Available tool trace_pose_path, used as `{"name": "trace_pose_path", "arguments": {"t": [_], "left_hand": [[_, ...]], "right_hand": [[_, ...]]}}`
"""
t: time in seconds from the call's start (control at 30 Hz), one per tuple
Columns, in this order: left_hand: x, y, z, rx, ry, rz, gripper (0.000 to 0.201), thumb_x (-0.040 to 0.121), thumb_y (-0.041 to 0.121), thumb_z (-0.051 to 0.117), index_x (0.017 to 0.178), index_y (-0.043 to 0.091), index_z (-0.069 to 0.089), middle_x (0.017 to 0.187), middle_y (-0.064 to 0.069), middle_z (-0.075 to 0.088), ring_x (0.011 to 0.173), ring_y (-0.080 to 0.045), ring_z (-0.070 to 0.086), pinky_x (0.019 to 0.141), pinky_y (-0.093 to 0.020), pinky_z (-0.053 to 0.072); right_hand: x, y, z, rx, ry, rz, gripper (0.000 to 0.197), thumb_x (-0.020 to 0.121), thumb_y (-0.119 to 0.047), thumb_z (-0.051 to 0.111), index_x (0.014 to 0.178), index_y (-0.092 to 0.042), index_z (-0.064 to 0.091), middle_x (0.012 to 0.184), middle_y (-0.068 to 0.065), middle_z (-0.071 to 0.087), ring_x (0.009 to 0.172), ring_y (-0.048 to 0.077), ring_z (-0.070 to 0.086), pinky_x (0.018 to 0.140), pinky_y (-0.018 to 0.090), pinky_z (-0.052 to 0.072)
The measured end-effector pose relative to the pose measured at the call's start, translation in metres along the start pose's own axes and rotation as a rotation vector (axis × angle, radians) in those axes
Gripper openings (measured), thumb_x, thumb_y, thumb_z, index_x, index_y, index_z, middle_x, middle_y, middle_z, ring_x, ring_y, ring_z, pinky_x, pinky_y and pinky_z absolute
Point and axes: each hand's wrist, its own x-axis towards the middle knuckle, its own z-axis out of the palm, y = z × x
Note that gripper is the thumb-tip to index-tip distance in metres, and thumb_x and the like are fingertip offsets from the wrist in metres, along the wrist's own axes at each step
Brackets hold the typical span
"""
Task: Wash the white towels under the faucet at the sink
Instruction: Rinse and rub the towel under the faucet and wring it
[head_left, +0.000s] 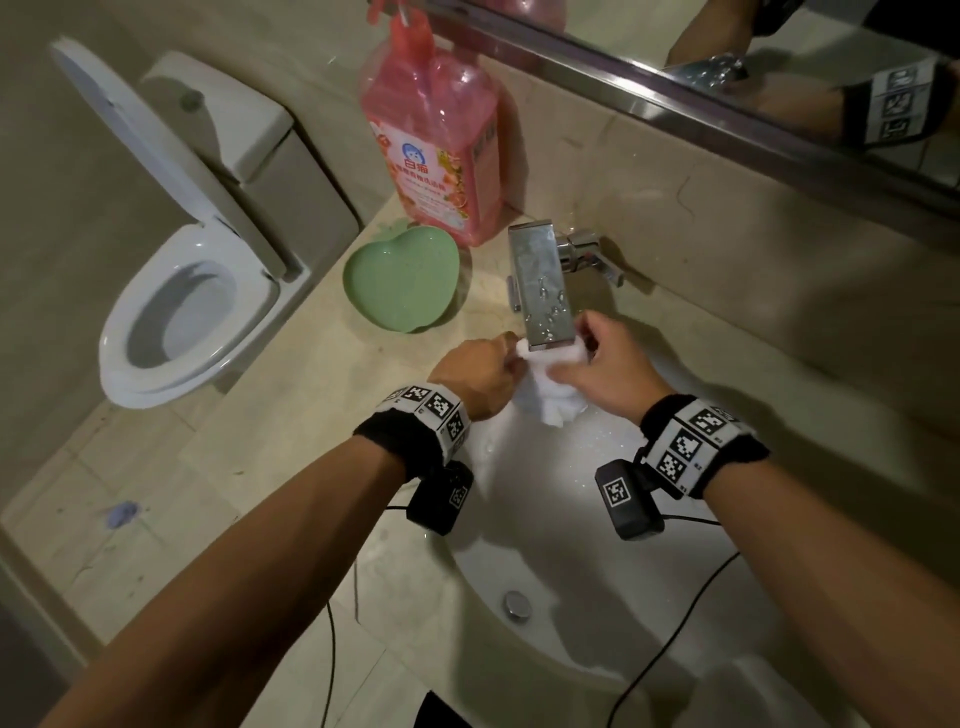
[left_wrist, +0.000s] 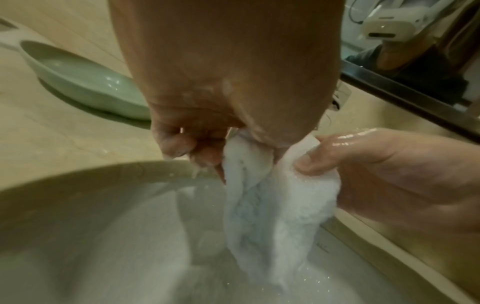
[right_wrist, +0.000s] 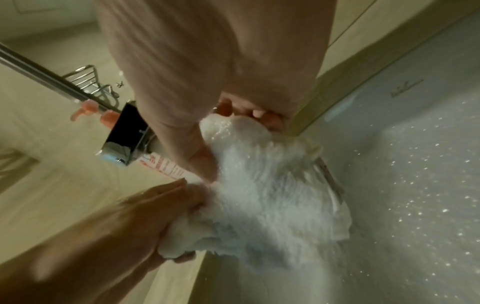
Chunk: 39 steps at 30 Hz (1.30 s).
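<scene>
Both hands are up at the far edge of the sink (head_left: 691, 613), right under the square chrome faucet (head_left: 543, 286). Between them hangs a white towel (head_left: 545, 397), wet and bunched, its lower end drooping into the basin. The left hand (head_left: 475, 376) has its fingers (left_wrist: 179, 144) curled tight around the towel's left side — the wrist view shows the cloth squeezed out below the knuckles. The right hand (head_left: 608, 364) pinches the other side, thumb pressed on the near face of the cloth and the remaining fingers wrapped behind it. The skin of both hands glistens with water, and bright droplets speckle the white basin to the right of the towel.

On the beige tabletop to the left of the faucet sits a green heart-shaped dish (head_left: 402, 283), with a little water shining in it. Just beyond it, against the wall, stands a tall pink soap bottle (head_left: 434, 140). Farther left — off the tabletop — is a white toilet (head_left: 171, 312) with its lid raised.
</scene>
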Motion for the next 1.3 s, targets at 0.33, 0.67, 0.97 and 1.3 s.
{"name": "trace_pose_path", "arguments": {"t": [0.33, 0.67, 0.97, 1.3], "left_hand": [[0.022, 0.018, 0.0, -0.287, 0.008, 0.084, 0.052, 0.091, 0.046, 0.063, 0.136, 0.021, 0.056, 0.13, -0.005, 0.063, 0.115, -0.025, 0.061, 0.098, -0.038, 0.049], [0.017, 0.016, 0.007, -0.687, 0.028, -0.409, 0.033, 0.096, 0.032, 0.056, 0.113, 0.005, 0.05, 0.099, -0.014, 0.068, 0.078, -0.031, 0.072, 0.071, -0.047, 0.062], [-0.005, -0.007, 0.003, -0.762, -0.006, -0.08, 0.029, 0.076, 0.016, 0.068, 0.102, 0.019, 0.056, 0.099, 0.002, 0.062, 0.099, -0.018, 0.061, 0.082, -0.023, 0.048], [0.023, 0.006, 0.018, -0.163, -0.08, 0.104, 0.059, 0.068, 0.033, 0.085, 0.122, 0.024, 0.061, 0.09, 0.021, 0.067, 0.076, 0.003, 0.063, 0.065, -0.003, 0.037]], "right_hand": [[-0.001, 0.035, -0.023, -0.108, 0.028, 0.116, 0.047, 0.071, -0.056, 0.085, 0.103, -0.024, 0.07, 0.094, -0.012, 0.073, 0.089, 0.015, 0.07, 0.068, 0.028, 0.053], [0.003, 0.015, 0.031, -0.002, 0.076, 0.044, 0.047, 0.073, -0.031, 0.083, 0.115, -0.023, 0.064, 0.102, -0.006, 0.073, 0.097, 0.016, 0.07, 0.075, 0.025, 0.054], [0.02, 0.011, 0.039, 0.297, 0.042, 0.147, 0.045, 0.08, 0.006, 0.07, 0.111, -0.025, 0.072, 0.094, -0.012, 0.077, 0.094, 0.014, 0.07, 0.068, 0.023, 0.056], [0.009, 0.012, 0.004, 0.426, -0.092, 0.212, 0.054, 0.08, 0.014, 0.063, 0.126, -0.015, 0.063, 0.125, 0.013, 0.069, 0.116, 0.026, 0.066, 0.102, 0.043, 0.053]]}}
